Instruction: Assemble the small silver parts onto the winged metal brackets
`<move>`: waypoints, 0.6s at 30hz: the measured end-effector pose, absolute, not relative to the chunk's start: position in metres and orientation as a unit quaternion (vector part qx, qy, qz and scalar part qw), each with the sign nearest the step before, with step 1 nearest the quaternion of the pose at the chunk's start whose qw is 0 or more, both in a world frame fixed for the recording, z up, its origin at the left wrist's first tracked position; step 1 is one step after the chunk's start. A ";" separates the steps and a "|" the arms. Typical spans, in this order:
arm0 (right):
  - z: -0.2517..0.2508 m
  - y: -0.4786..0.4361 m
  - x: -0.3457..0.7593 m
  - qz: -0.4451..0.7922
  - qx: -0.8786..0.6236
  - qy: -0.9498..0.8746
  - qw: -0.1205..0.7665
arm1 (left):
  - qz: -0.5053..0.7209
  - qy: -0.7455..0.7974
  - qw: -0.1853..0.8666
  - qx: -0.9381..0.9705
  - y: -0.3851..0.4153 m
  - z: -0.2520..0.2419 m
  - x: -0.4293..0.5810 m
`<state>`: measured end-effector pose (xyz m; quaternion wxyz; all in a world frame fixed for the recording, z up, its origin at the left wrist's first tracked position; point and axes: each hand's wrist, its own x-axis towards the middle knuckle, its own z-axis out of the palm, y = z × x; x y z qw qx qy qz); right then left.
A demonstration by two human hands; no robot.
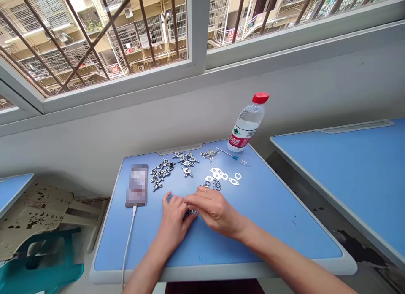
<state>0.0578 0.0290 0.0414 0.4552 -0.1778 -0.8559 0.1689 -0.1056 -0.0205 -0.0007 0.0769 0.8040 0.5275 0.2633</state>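
Note:
My left hand (173, 220) rests low over the blue desk. Its thumb and fingers close around a small metal part (192, 211), mostly hidden by both hands. My right hand (212, 207) meets it from the right with fingertips pinched just above that part; what they hold is hidden. Behind the hands lie black rings (217, 184) and flat oval metal plates with holes (217, 174). Farther left are a cluster of metal fittings with black centres (161, 172) and another group of similar fittings (186, 160). A heap of small metal pieces (209, 155) lies at the back.
A phone (137, 186) with a white cable (128, 243) lies on the desk's left side. At the back right stand a water bottle (245, 127) and a pen (233, 156). Another blue desk (354, 167) is to the right, a teal stool (47, 264) lower left. A wall and barred window rise behind.

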 end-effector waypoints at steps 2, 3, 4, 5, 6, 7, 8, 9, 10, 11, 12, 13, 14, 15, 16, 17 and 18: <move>0.041 0.031 0.061 0.179 -0.190 -0.848 0.460 | 0.258 0.530 0.090 0.803 -0.021 0.002 -0.106; 0.041 0.032 0.063 0.190 -0.201 -0.841 0.464 | 0.253 0.531 0.099 0.802 -0.021 0.003 -0.106; 0.041 0.034 0.066 0.203 -0.215 -0.833 0.467 | 0.248 0.532 0.107 0.802 -0.021 0.005 -0.106; 0.042 0.035 0.069 0.214 -0.229 -0.825 0.470 | 0.244 0.532 0.115 0.802 -0.021 0.006 -0.106; 0.043 0.037 0.072 0.220 -0.240 -0.819 0.472 | 0.242 0.533 0.121 0.802 -0.021 0.007 -0.106; 0.043 0.038 0.075 0.221 -0.244 -0.818 0.472 | 0.240 0.533 0.127 0.801 -0.021 0.008 -0.106; 0.044 0.040 0.077 0.218 -0.243 -0.820 0.470 | 0.239 0.534 0.131 0.801 -0.021 0.008 -0.105; 0.045 0.041 0.078 0.213 -0.238 -0.824 0.468 | 0.238 0.535 0.133 0.800 -0.021 0.009 -0.105; 0.045 0.041 0.079 0.207 -0.230 -0.828 0.467 | 0.237 0.536 0.135 0.799 -0.021 0.009 -0.105; 0.045 0.042 0.079 0.200 -0.224 -0.832 0.466 | 0.236 0.537 0.136 0.798 -0.021 0.009 -0.105; 0.046 0.042 0.079 0.195 -0.219 -0.835 0.465 | 0.236 0.538 0.135 0.798 -0.021 0.009 -0.105; 0.046 0.042 0.079 0.192 -0.218 -0.837 0.463 | 0.236 0.538 0.134 0.798 -0.021 0.008 -0.105; 0.046 0.042 0.078 0.190 -0.216 -0.839 0.461 | 0.236 0.538 0.133 0.798 -0.021 0.008 -0.105; 0.046 0.042 0.078 0.190 -0.216 -0.840 0.459 | 0.236 0.538 0.132 0.799 -0.021 0.008 -0.105; 0.046 0.041 0.077 0.190 -0.216 -0.841 0.457 | 0.237 0.537 0.131 0.799 -0.021 0.008 -0.105; 0.046 0.041 0.077 0.192 -0.217 -0.842 0.455 | 0.237 0.536 0.131 0.799 -0.021 0.008 -0.105; 0.046 0.041 0.077 0.193 -0.217 -0.844 0.452 | 0.237 0.535 0.131 0.800 -0.020 0.008 -0.105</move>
